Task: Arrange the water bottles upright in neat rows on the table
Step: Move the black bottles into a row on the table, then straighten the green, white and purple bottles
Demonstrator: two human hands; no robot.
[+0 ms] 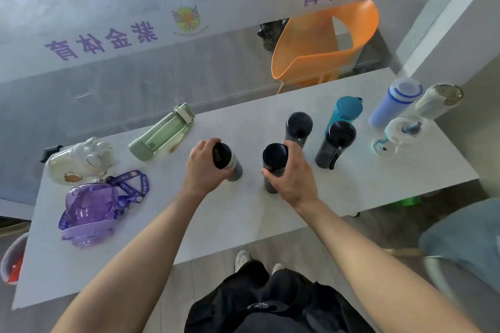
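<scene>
**Two dark flasks in hand at the bottle table**

We stand at a long pale table (243,219) set against a glass partition (108,83) lettered in purple, with an orange chair (311,56) behind the glass.

On the table's left end three bottles lie on their sides. A purple bottle (89,205) has its printed strap trailing beside it, a cream bottle (81,161) lies just beyond it, and a green bottle (162,133) rests farther in, near the glass.

At the right end the upright ones stand close together. A lavender bottle (392,102) and a cream tumbler (438,101) are at the back, with a white-lidded bottle (397,133) in front of them. A teal bottle (347,110) stands to their left, and a strapped black flask (336,143) stands just before it. A plain black flask (299,125) stands beside that pair.

At the middle of the table, our left hand (203,167) has its fingers curled round the upper part of a grey-based flask (227,162). It leans a little, and we cannot tell whether its base touches the table.

Our right hand (293,175) wraps its fingers and thumb round a dark flask (274,159) just under the cap. This one stands upright on the table in front of the plain black flask. The two held flasks are apart, with bare tabletop between them.
</scene>
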